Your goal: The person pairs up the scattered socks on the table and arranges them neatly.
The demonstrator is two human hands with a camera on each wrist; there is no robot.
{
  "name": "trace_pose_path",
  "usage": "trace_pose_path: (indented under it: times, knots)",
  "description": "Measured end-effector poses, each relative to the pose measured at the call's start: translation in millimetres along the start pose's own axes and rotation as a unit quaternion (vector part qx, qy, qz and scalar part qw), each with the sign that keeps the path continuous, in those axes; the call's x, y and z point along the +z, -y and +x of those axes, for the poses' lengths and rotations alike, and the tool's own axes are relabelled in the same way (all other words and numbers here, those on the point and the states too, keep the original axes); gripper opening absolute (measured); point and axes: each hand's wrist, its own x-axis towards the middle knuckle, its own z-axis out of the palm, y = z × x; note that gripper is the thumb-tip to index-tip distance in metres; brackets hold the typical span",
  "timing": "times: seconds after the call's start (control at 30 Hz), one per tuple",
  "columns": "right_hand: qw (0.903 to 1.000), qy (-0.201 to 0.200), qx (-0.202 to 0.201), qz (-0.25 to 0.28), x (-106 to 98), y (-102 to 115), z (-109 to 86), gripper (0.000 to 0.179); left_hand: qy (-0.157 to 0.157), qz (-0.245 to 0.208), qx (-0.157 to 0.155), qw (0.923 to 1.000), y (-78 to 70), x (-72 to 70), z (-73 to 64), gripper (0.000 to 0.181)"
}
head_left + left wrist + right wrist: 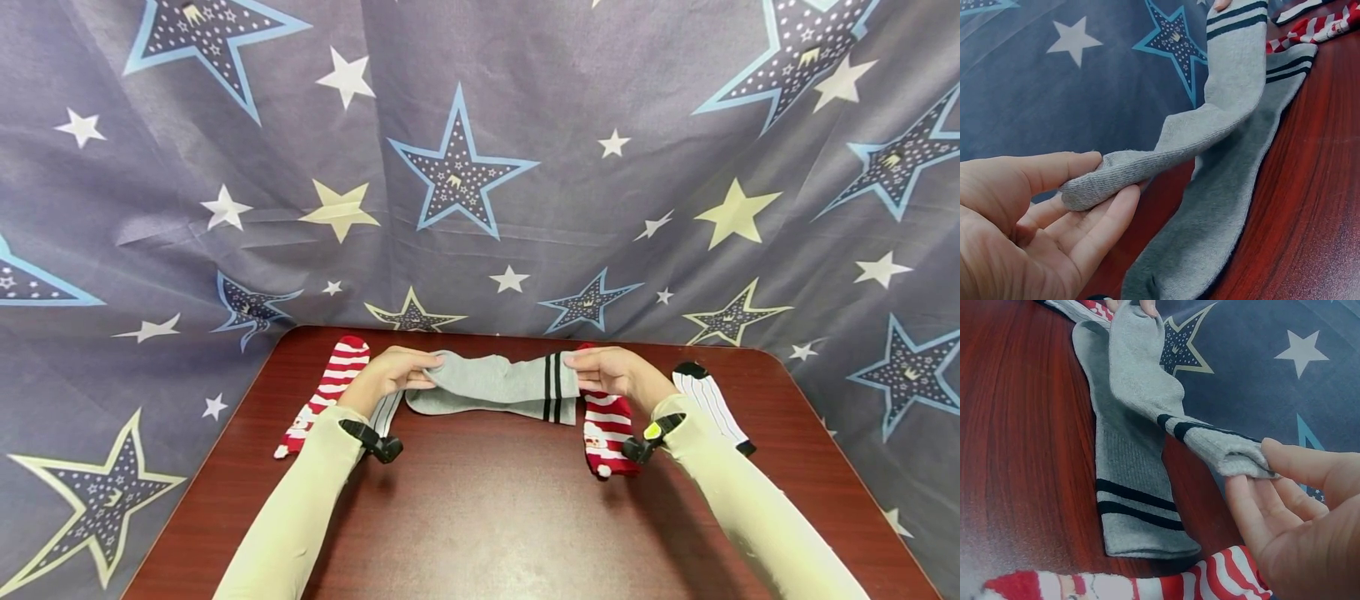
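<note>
Both hands hold one grey sock (487,377) stretched between them above the table. My left hand (1041,231) pinches its toe end between thumb and fingers. At the other end, beyond two black stripes, my right hand (1310,500) pinches the cuff, whose opening faces the right wrist camera. A second grey sock (1132,469) with the same black stripes lies flat on the table underneath, partly covered by the raised one in the head view.
Red-and-white striped socks lie on the table (480,517), one at the left (345,367), one near the right hand (606,433). A white sock with black toe and stripes (711,404) lies at the right; another striped sock (386,410) shows beside the left wrist. A star-patterned curtain (480,275) hangs behind.
</note>
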Motion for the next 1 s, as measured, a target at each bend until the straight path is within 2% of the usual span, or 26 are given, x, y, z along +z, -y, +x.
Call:
trace_pose_path:
  times: [0.3,0.37,0.5,0.63,0.7,0.9,1.0]
  knots:
    - [0.9999,0.004,-0.006,-0.008,0.9,-1.7,1.7,0.008,-0.007,0.011,0.001,0.9999,1.2,2.7,0.5,0.025]
    - [0.9999,0.003,-0.005,-0.010,1.1,-2.0,2.2,0.008,-0.008,0.013,0.001,0.9999,1.7,2.5,0.6,0.023]
    - [0.9999,-0.004,-0.001,-0.017,0.8,-2.2,2.6,0.008,-0.012,0.016,-0.002,0.9998,2.5,0.9,1.2,0.007]
    - [0.9996,-0.009,-0.001,-0.025,-0.4,-2.3,2.2,0.009,-0.016,0.019,-0.005,0.9997,2.3,-1.1,0.3,0.011]
    - [0.9995,-0.011,0.000,-0.030,-1.1,-2.6,1.8,0.013,-0.019,0.024,-0.005,0.9995,2.2,-1.9,-0.8,0.010]
    - [0.9987,-0.013,0.009,-0.047,-3.4,-4.9,1.7,0.046,-0.035,0.040,-0.003,0.9986,2.4,-3.9,-3.0,0.008]
    - [0.9986,-0.010,0.011,-0.050,-4.3,-5.8,1.8,0.044,-0.036,0.044,-0.001,0.9984,2.2,-4.1,-3.2,0.014]
